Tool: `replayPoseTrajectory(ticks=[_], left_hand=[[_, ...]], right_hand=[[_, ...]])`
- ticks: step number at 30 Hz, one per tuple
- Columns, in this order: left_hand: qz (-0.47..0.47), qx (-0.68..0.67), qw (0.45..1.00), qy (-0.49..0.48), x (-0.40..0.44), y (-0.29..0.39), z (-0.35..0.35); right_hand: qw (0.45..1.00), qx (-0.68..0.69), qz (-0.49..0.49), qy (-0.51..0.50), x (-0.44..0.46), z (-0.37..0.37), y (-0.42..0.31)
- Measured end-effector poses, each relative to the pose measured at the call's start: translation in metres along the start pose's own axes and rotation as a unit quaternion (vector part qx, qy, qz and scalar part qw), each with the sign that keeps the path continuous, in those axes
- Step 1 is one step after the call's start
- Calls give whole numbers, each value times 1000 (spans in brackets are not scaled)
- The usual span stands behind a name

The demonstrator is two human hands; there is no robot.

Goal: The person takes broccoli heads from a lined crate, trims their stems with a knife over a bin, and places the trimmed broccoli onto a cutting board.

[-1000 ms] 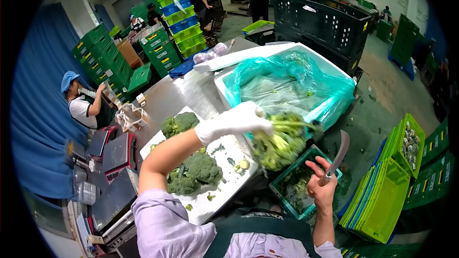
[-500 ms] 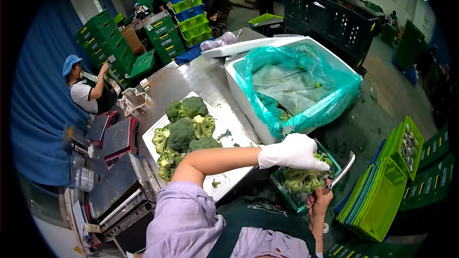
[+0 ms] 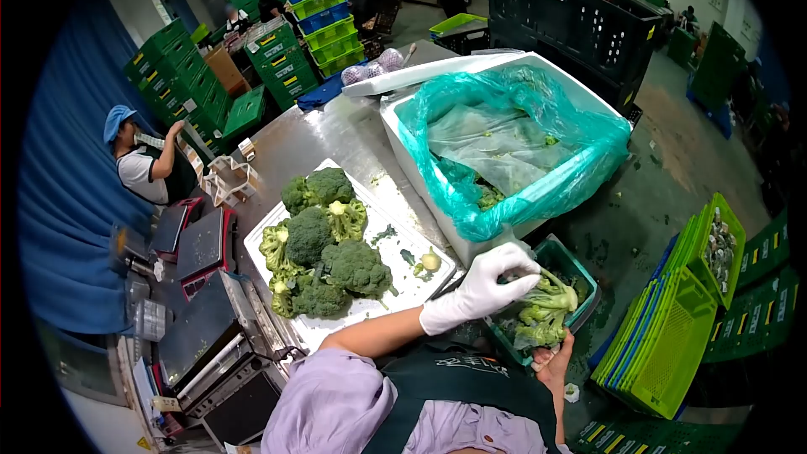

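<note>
My left hand (image 3: 496, 283), in a white glove, pinches the stem side of a broccoli head (image 3: 542, 315) above a green crate (image 3: 586, 307) of trimmings. Against the broccoli's lower edge is my bare right hand (image 3: 555, 363), its fingers curled; the knife's blade does not show, and what this hand grips is hidden. Several broccoli heads (image 3: 309, 235) are grouped on a white foam board (image 3: 374, 319) to the left. A cut stem piece (image 3: 430, 261) and leaf scraps lie near the board's right corner.
A white foam box (image 3: 412, 164) lined with a teal bag (image 3: 580, 164) stands beyond my hands. Black crates (image 3: 572, 25) are behind it. Lime crates (image 3: 672, 345) stack at the right. Scales (image 3: 202, 248) stand at the left, near a person in a blue cap (image 3: 145, 155).
The broccoli has been brought from beside the foam box to over the green crate, between my hands. The knife blade, visible earlier beside my right hand, is out of sight.
</note>
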State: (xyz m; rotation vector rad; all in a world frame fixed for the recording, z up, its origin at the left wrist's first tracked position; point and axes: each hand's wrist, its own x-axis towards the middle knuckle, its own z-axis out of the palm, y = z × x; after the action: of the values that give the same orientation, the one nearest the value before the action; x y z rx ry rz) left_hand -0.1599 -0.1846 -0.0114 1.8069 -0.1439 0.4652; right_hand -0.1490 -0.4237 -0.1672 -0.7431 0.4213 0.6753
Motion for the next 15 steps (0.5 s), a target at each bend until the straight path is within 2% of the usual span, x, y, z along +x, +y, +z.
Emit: replayPoseTrajectory(ticks=[1, 3, 4, 8, 9, 12, 15], left_hand=[[-26, 21, 999, -11, -10, -9, 2], [-4, 80, 997, -14, -27, -35, 15], [-54, 73, 994, -59, -35, -43, 21], [-125, -58, 980, -141, -45, -69, 47], [-96, -25, 988, -115, -47, -76, 54], [-134, -59, 985, -88, -43, -77, 59], [-142, -16, 988, -67, -44, -75, 57]], right_hand=[[1000, 1, 2, 1, 1, -1, -3], [1000, 20, 11, 2, 3, -5, -9], [1000, 14, 6, -6, 3, -5, -12], [999, -23, -32, 35, 5, 6, -11], [999, -23, -32, 36, 6, 9, -10], [998, -44, -45, 24, 6, 14, -4], [997, -41, -39, 44, 1, 23, -4]])
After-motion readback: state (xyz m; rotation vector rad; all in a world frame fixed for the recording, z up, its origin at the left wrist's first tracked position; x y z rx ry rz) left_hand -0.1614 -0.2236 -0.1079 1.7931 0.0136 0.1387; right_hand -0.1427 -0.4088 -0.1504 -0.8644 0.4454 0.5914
